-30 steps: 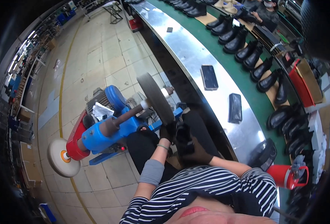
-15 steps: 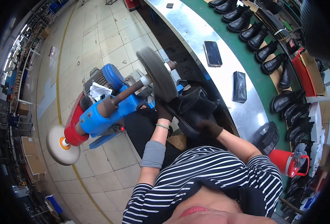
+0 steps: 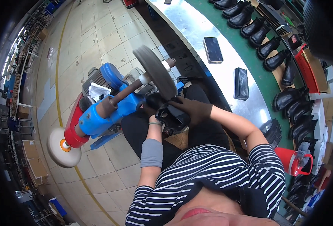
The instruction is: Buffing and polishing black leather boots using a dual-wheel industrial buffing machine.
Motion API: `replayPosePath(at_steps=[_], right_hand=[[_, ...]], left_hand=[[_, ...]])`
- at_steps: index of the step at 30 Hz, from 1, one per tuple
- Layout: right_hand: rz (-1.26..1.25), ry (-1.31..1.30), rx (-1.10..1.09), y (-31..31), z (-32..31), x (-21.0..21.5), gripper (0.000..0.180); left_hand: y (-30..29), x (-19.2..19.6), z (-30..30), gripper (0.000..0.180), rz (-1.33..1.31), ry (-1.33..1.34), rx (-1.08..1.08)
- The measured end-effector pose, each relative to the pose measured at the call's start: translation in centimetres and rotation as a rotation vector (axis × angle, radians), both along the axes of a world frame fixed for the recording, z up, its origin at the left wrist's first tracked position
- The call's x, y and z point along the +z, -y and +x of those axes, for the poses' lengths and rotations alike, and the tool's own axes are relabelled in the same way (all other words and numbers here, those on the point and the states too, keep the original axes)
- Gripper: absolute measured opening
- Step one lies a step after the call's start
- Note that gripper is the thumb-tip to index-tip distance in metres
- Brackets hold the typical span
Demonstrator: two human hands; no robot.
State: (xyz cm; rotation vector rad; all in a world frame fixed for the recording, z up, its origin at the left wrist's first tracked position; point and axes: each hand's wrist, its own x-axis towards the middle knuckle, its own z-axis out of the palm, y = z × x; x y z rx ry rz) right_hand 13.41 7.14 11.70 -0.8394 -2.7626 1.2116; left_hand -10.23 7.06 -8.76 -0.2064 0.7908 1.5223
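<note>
A black ankle boot [image 3: 173,119] is held under the dark buffing wheel [image 3: 157,71], its shaft opening turned toward me. My right hand [image 3: 196,110], in a brown glove, wraps round the boot's shaft from the right, its fingers close to the wheel's lower edge. My left hand [image 3: 148,110], gloved too, is closed on the boot's left side and mostly hidden behind it. The boot's toe end lies near the wheel's lower left side. Whether it touches the wheel cannot be told. The wheel is blurred, as if spinning.
The blue machine body [image 3: 98,120] carries a pale wheel [image 3: 64,147] at its left end. To the right, a metal bench [image 3: 230,56] holds a phone [image 3: 213,49] and a black case [image 3: 241,83]. Beyond are rows of black boots [image 3: 260,34] and a red mug [image 3: 289,161].
The boot has swung left and turned, so its opening now faces me instead of its sole edge. My right hand has moved forward round the shaft; my left has shifted slightly left.
</note>
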Motion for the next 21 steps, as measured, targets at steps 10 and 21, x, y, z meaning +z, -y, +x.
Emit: replayPosePath(at_steps=[10,21], right_hand=[[0.033,-0.078,-0.201,5.1,4.2,-2.2,0.118],[-0.361,-0.414,-0.696,5.2,12.9,-0.2,0.075]], left_hand=[[-0.4,1.2,3.3,0.047,0.448,0.075,-0.204],[4.2,3.3,4.3,0.029,0.443,-0.763,-0.496]])
